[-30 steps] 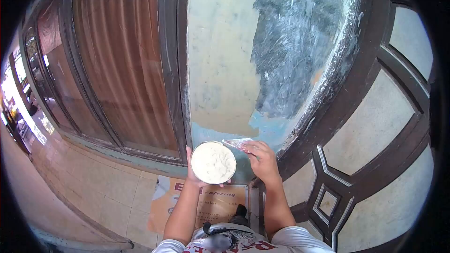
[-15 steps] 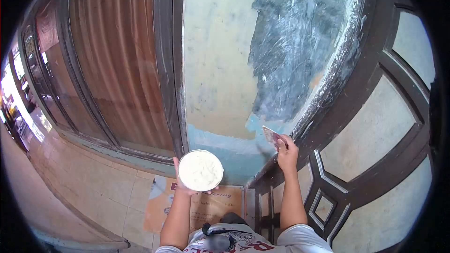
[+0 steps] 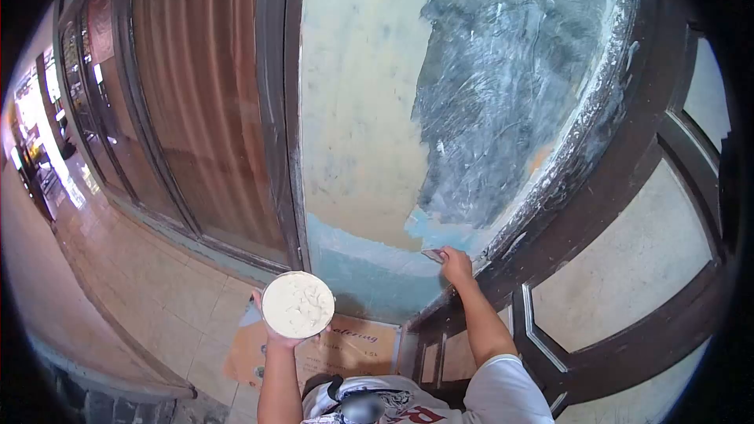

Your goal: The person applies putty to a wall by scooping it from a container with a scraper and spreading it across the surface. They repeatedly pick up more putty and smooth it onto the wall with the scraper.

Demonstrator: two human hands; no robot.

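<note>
A round tub of cream-white paste (image 3: 298, 304) rests on my left hand (image 3: 276, 333), whose fingers wrap round its side and underside. My right hand (image 3: 456, 265) grips a small flat scraper (image 3: 433, 254) at the lower part of the wall, with its blade at or very near the surface. The wall (image 3: 361, 102) is cream on the left, has a rough grey patch (image 3: 503, 94) on the right, and shows light blue paint (image 3: 369, 267) low down.
A dark-framed window (image 3: 200, 102) with a brown curtain stands to the left. On the right is a dark wooden door (image 3: 620, 259) with pale panels. An orange printed banner (image 3: 345, 349) lies on the tiled floor (image 3: 169, 298).
My right hand and the scraper have moved left and slightly down, to the wall. The tub in my left hand has shifted left and a little lower, and the view has shifted.
</note>
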